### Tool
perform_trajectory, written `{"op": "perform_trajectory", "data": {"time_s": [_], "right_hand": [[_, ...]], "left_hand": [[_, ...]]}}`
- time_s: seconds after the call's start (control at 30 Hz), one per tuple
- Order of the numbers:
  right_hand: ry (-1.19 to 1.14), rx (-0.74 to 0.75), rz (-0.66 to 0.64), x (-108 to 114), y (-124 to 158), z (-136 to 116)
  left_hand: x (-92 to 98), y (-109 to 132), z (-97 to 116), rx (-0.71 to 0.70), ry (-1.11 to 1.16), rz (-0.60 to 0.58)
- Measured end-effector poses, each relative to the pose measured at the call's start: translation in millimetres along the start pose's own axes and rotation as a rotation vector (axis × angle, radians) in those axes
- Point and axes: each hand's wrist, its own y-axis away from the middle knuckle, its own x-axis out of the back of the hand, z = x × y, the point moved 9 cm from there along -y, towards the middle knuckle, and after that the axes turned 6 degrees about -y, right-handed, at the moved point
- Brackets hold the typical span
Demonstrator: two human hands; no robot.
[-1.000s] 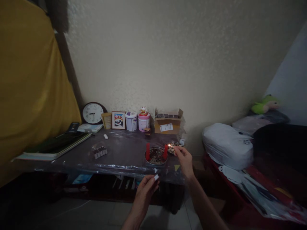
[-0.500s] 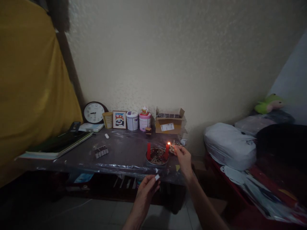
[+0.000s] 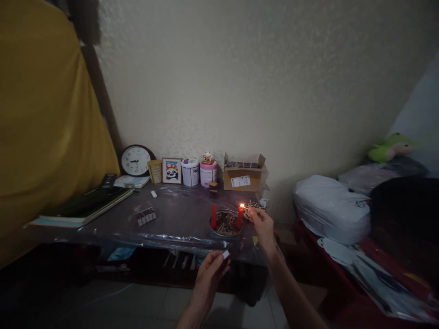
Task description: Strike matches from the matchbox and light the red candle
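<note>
Between the fingertips of my right hand (image 3: 262, 225) is a thin matchstick (image 3: 247, 208), its flame at the top of the right red candle (image 3: 240, 217). A second red candle (image 3: 214, 216) stands unlit at the left of the same round dish (image 3: 226, 235); dark and pale bits cover the dish's bottom. Lower down, in front of the table edge, my left hand (image 3: 210, 272) is closed around a small matchbox (image 3: 225, 254), of which only a whitish end shows. Behind my right fingers sits another round dish (image 3: 254, 211) with pale sticks in it.
On the plastic-covered table (image 3: 181, 214) lie a pack of small boxes (image 3: 146, 216) and a white piece (image 3: 154, 194). Along the wall stand a clock (image 3: 135, 161), a panda picture (image 3: 172, 171), tins (image 3: 190, 173) and an open carton (image 3: 242, 179). White bags (image 3: 329, 205) sit at right.
The view has shifted very slightly. Both hands keep their grips, and the match flame stays at the right candle's top.
</note>
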Motion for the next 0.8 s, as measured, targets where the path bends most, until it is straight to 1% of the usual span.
{"op": "perform_trajectory", "data": {"time_s": [0.37,0.63,0.8], "right_hand": [[0.001,-0.014,0.012,1.7,-1.5,3.3],[0.001,-0.017,0.000,1.1,-0.7,1.3],[-0.002,-0.007,0.008,2.9,-2.4,3.9]], "left_hand": [[-0.4,0.4,0.2,0.013,-0.001,0.025],[0.0,-1.3,-0.7,-0.001,0.002,-0.004],[0.2,-0.6,0.2,0.005,-0.008,0.025]]}}
